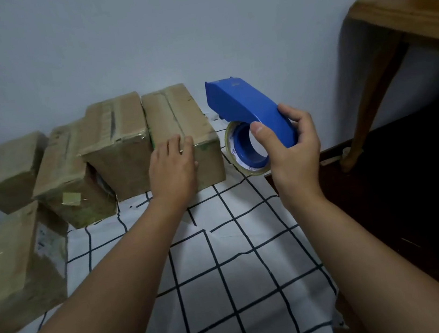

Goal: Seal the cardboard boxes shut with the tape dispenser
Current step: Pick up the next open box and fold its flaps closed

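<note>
Checked cloth (234,263) carries the boxes; left hand (172,167) presses flat on the box (179,127) at twelve o'clock, right hand (292,150) grips the tape dispenser (243,103)—best keep pressing while taping.

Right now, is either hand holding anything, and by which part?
Right hand grips the blue tape dispenser by its curved rear handle. Left hand holds nothing; it rests flat on a cardboard box.

Light is dim and soft, a bit bluish. Past my right hand (292,153) the floor (386,199) is nearly black, w/ details lost. Wooden table (402,13) above it is blurred, edges bent. Near my left hand (173,170) pic is sharp, w/ weak shadows.
</note>
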A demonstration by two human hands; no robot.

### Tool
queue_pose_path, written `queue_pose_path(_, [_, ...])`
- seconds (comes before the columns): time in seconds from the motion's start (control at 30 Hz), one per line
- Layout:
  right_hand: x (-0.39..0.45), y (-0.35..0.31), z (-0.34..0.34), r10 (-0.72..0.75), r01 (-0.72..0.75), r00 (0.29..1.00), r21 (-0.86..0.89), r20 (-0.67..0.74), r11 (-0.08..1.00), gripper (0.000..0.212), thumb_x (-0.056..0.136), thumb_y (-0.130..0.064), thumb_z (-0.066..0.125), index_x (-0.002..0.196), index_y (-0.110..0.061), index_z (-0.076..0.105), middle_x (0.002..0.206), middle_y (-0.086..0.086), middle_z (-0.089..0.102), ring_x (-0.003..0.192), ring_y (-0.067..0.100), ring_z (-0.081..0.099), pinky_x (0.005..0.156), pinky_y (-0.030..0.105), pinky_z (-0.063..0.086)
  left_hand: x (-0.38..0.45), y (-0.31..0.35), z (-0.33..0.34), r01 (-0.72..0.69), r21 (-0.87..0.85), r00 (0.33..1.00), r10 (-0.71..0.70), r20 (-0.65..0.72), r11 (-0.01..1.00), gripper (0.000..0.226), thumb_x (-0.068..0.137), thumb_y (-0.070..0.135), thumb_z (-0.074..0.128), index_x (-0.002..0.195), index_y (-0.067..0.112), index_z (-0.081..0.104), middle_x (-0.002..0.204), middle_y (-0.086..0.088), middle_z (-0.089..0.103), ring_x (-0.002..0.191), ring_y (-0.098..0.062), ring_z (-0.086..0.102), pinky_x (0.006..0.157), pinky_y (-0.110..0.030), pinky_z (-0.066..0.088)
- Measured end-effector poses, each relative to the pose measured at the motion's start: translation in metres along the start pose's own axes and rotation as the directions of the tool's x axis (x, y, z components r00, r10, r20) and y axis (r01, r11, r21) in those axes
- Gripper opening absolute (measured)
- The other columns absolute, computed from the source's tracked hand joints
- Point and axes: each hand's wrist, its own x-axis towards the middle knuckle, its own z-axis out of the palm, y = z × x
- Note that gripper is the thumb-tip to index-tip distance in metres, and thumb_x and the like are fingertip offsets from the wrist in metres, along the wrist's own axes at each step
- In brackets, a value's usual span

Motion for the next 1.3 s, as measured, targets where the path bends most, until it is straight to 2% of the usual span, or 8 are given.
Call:
queue_pose_path(0.23, [-0.016,-0.005,0.004,0.048,-0.049,0.999,0.037,0.018,0.998,0.042,0.081,-0.031,0.08,0.115,-0.033,0.056,0.114,-0.017,0.058,0.102,-0.005,0.059,0.084,0.017,0.052,-0.009,0.009,-0.014,0.085,-0.1,0.996,-0.08,0.049,0.991,0.058,0.091,0.029,0.058,0.144,0.013,0.039,0.136,-0.012,0.045,0.126,-0.03,0.041,0.105,-0.04,0.027])
queue_pose_path(0.37, [-0.035,-0.02,0.004,0.076,-0.078,0.997,0.078,0.032,0.994,0.041,0.078,-0.032,0.081,0.112,-0.035,0.058,0.113,-0.015,0.06,0.101,-0.003,0.061,0.081,0.016,0.052,-0.025,0.009,-0.044,0.155,-0.453,0.984,-0.176,-0.003,0.878,0.045,0.093,0.019,0.053,0.137,0.012,0.051,0.133,-0.007,0.054,0.12,-0.022,0.049,0.101,-0.035,0.037])
queue_pose_path(0.47, [-0.056,-0.034,-0.001,0.128,-0.134,0.99,0.111,0.061,0.985,0.044,0.071,-0.043,0.081,0.109,-0.038,0.06,0.114,-0.011,0.063,0.101,0.003,0.064,0.08,0.019,0.053,-0.048,0.008,-0.071,0.465,-0.801,0.855,-0.427,0.295,0.376,0.028,0.096,0.024,0.047,0.117,0.016,0.064,0.101,0.005,0.069,0.083,-0.004,0.061,0.073,-0.019,0.048])
queue_pose_path(0.53, [-0.073,-0.043,-0.007,0.167,-0.178,0.981,0.117,0.093,0.977,0.047,0.066,-0.049,0.08,0.109,-0.038,0.062,0.115,-0.004,0.064,0.101,0.01,0.065,0.081,0.023,0.054,-0.068,0.003,-0.092,0.645,-0.763,0.692,-0.405,0.598,-0.024,0.04,0.1,0.038,0.04,0.105,0.011,0.068,0.082,-0.001,0.073,0.068,-0.012,0.065,0.063,-0.026,0.049])
queue_pose_path(0.6, [-0.091,-0.051,-0.013,0.205,-0.221,0.969,0.109,0.14,0.969,0.048,0.064,-0.051,0.08,0.107,-0.037,0.065,0.111,-0.001,0.065,0.095,0.011,0.065,0.081,0.025,0.053,-0.092,-0.006,-0.111,0.739,-0.659,0.614,-0.261,0.745,-0.143,0.066,0.098,0.059,0.031,0.095,0.008,0.072,0.075,-0.004,0.074,0.059,-0.013,0.065,0.056,-0.026,0.046])
queue_pose_path(0.73, [-0.127,-0.066,-0.025,0.253,-0.294,0.919,0.098,0.303,0.951,0.042,0.063,-0.045,0.081,0.103,-0.039,0.07,0.104,-0.003,0.065,0.081,0.009,0.062,0.075,0.026,0.05,-0.135,-0.024,-0.147,0.775,-0.583,0.578,-0.1,0.81,-0.244,0.078,0.089,0.073,0.037,0.09,0.004,0.074,0.073,-0.005,0.069,0.056,-0.014,0.06,0.053,-0.025,0.045])
queue_pose_path(1.0, [-0.181,-0.086,-0.033,0.208,-0.254,0.833,0.02,0.513,0.967,0.045,0.066,-0.043,0.08,0.11,-0.039,0.069,0.098,-0.006,0.065,0.074,0.01,0.061,0.071,0.027,0.05,-0.202,-0.053,-0.19,0.698,-0.613,0.633,-0.081,0.77,-0.371,0.015,0.094,0.018,0.059,0.084,0.011,0.067,0.07,-0.001,0.062,0.057,-0.012,0.061,0.053,-0.022,0.051])
queue_pose_path(1.3, [-0.2,-0.106,-0.037,0.262,-0.142,0.611,-0.222,0.747,0.965,0.057,0.067,-0.053,0.076,0.122,-0.043,0.063,0.115,-0.009,0.065,0.101,0.008,0.066,0.077,0.022,0.056,-0.236,-0.087,-0.206,0.712,-0.692,0.69,-0.065,0.721,-0.122,0.025,0.09,0.002,0.06,0.069,0.012,0.07,0.075,-0.005,0.07,0.068,-0.013,0.066,0.063,-0.023,0.054])
